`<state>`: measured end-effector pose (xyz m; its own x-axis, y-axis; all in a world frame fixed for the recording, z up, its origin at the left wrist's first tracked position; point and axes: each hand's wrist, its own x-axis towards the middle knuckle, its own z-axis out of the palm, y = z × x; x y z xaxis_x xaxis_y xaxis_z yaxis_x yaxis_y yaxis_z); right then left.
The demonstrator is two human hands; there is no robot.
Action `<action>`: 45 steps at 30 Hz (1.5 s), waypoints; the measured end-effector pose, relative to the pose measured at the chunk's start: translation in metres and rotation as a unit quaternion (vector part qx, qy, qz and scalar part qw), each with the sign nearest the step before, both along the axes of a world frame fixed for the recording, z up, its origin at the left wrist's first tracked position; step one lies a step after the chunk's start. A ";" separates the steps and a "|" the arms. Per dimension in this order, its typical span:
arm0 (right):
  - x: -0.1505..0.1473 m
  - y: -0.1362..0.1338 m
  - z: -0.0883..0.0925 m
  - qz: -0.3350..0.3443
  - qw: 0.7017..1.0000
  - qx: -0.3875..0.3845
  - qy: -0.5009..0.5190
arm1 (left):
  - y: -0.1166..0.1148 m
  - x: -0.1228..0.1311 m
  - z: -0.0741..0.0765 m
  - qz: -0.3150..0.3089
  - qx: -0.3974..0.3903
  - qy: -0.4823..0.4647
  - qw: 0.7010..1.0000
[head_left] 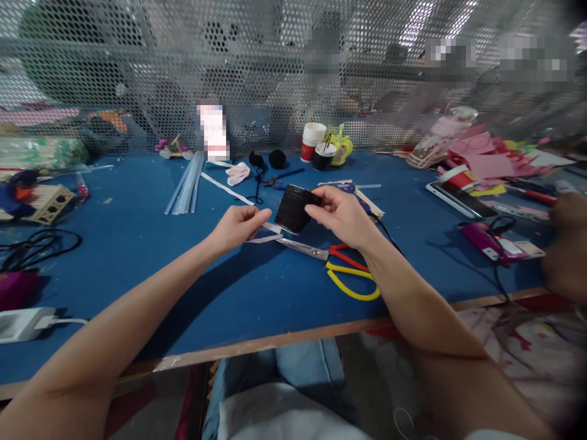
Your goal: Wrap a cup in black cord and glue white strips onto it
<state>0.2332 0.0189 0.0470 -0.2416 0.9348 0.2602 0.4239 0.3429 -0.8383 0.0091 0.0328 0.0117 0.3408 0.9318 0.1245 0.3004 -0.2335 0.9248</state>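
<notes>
Blue tabletop (137, 214), black cup (293, 209) gripped from three o'clock

A perforated metal screen (160, 79) stands behind the tabletop. At the left, a bundle of translucent sticks (186, 186) lies at ten o'clock from the left hand (243, 223), whose thumb and fingers are pinched together on a white strip (228, 189). One length comes toward that hand from eleven o'clock; a short stretch shows past the fingertips toward four o'clock, near the cup's lower edge. Whether strip and cup touch, I cannot tell. The cup sits at three o'clock from the left hand, tilted, its long axis running from one o'clock to seven. Scissors (316, 252) lie at five o'clock from it, blades toward ten. Rightmost, the right hand (339, 211) is the nearer one, clamped on the cup's right side.
</notes>
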 end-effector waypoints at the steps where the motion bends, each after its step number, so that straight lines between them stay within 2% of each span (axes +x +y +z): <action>1: 0.001 0.001 -0.001 0.002 1.000 -0.007 -0.003 | 0.001 -0.001 0.002 -0.008 0.015 0.007 1.000; 7: 0.002 0.000 -0.004 0.033 0.999 -0.042 -0.001 | -0.003 -0.003 0.029 -0.069 0.029 0.031 0.997; 15: 0.000 -0.004 -0.002 0.038 0.998 -0.048 -0.003 | -0.011 0.004 0.065 -0.063 0.055 0.044 0.996; 18: -0.001 -0.004 -0.002 0.041 0.998 -0.051 0.002 | -0.014 0.003 0.071 -0.051 0.053 0.035 0.997; 21: -0.002 -0.004 -0.003 0.038 0.998 -0.052 0.004 | -0.014 -0.001 0.071 -0.029 0.083 0.027 0.996; 24: -0.002 -0.004 -0.003 0.035 0.998 -0.057 0.011 | -0.011 -0.005 0.068 -0.039 0.109 0.009 0.993; 27: 0.000 -0.004 -0.003 0.028 0.997 -0.069 0.027 | -0.007 -0.010 0.072 -0.027 0.138 -0.032 0.990; 29: 0.002 -0.002 -0.004 0.018 0.996 -0.075 0.041 | -0.005 -0.016 0.079 0.005 0.190 -0.097 0.977; 31: 0.003 -0.001 -0.005 0.009 0.996 -0.074 0.051 | -0.004 -0.023 0.086 0.041 0.257 -0.171 0.950; 33: 0.003 -0.001 -0.006 0.005 0.996 -0.077 0.053 | -0.005 -0.028 0.091 0.057 0.297 -0.196 0.933; 35: 0.002 -0.001 -0.006 0.009 0.995 -0.090 0.051 | -0.007 -0.029 0.090 0.054 0.292 -0.167 0.940; 38: 0.001 -0.003 -0.006 0.025 0.993 -0.103 0.042 | -0.011 -0.023 0.082 0.014 0.219 -0.074 0.973; 40: 0.001 -0.003 -0.007 0.038 0.993 -0.105 0.036 | -0.011 -0.018 0.074 -0.017 0.173 -0.021 0.984; 45: 0.000 -0.006 -0.006 0.045 0.991 -0.123 0.031 | -0.005 -0.011 0.059 -0.068 0.146 0.015 0.987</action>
<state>0.2336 0.0131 0.0406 -0.3169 0.9475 0.0434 0.3457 0.1580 -0.9250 -0.0023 0.0282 0.0706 0.4681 0.8031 0.3688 0.2745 -0.5288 0.8031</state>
